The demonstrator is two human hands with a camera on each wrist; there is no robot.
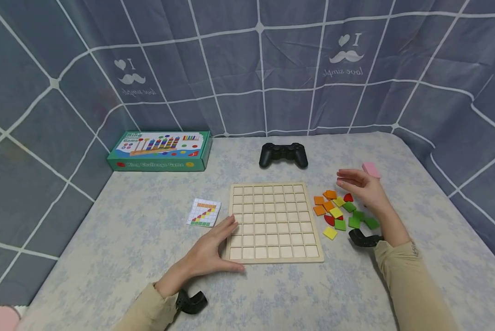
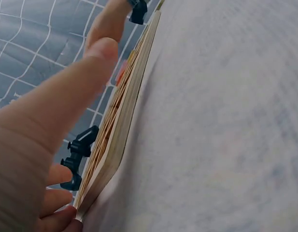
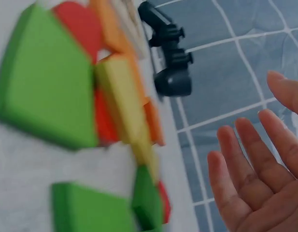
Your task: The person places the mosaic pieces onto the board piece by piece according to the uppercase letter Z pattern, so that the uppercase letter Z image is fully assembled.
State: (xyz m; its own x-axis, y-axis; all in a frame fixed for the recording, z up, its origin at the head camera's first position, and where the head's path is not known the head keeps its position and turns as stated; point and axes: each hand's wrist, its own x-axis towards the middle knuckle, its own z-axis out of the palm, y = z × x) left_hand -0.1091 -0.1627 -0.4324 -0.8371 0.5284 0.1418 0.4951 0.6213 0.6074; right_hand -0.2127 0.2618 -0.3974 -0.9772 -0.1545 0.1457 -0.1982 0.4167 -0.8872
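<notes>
A wooden grid board (image 1: 276, 223) with bare square cells lies flat in the middle of the table. My left hand (image 1: 207, 250) is at its left edge, thumb and fingers spread apart; in the left wrist view the fingertips reach the board's side (image 2: 115, 140). Over on the right, my right hand (image 1: 365, 188) hovers above a loose pile of coloured tiles, fingers extended and holding nothing. Green tiles (image 1: 349, 207), yellow tiles (image 1: 330, 233), orange tiles (image 1: 319, 210) and red curved tiles (image 1: 329, 220) make up that pile. The right wrist view shows a green tile (image 3: 42, 82) close up.
A pattern card (image 1: 204, 212) with a coloured figure lies left of the board. Behind the board sits a black game controller (image 1: 283, 155). A green game box (image 1: 160, 151) stands at the back left. A pink block (image 1: 371, 169) lies beyond my right hand. Curtain surrounds the table.
</notes>
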